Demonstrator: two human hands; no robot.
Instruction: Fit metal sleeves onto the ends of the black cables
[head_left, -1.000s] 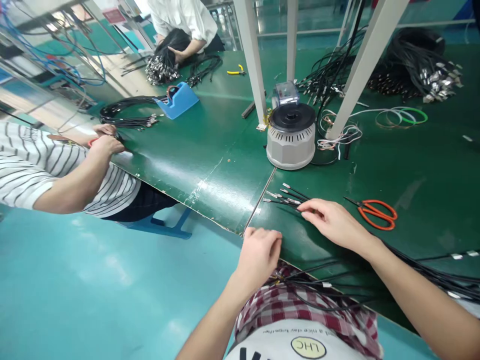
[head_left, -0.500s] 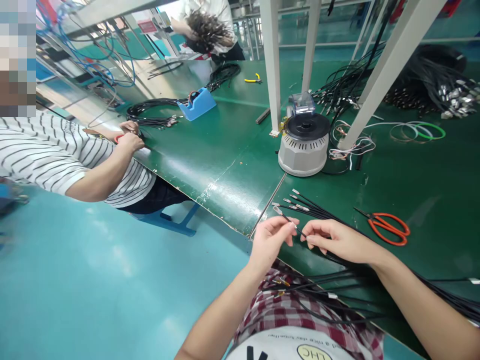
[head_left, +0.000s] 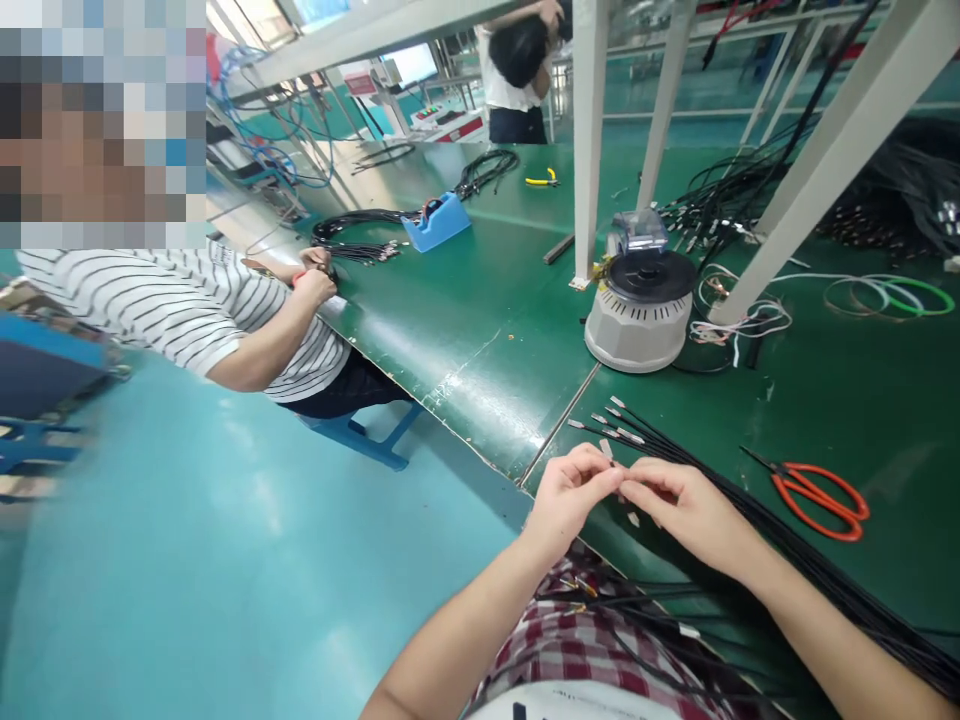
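Note:
My left hand (head_left: 570,500) pinches a black cable close to its pale flat connector end (head_left: 606,449), which sticks up beyond the fingers. Fingertips of my right hand (head_left: 686,505) meet the left ones on the same cable; the exact grip point is hidden. A small pale piece (head_left: 634,519) shows just below the fingers. Beyond my hands, several black cables (head_left: 675,447) lie on the green table with their metal-tipped ends (head_left: 630,436) fanned out. More cables (head_left: 637,592) rest across my lap at the table edge.
Right of my hands lie orange-handled scissors (head_left: 821,498). A grey round device with a black disc (head_left: 641,315) stands ahead, beside white posts (head_left: 590,140). A blue tape dispenser (head_left: 439,222) is farther left, near a co-worker's hands (head_left: 315,285). Another person stands behind the table.
My hands have come together, the right fingertips now meeting the left on the cable. The view has turned left. The person at the back has raised their arms.

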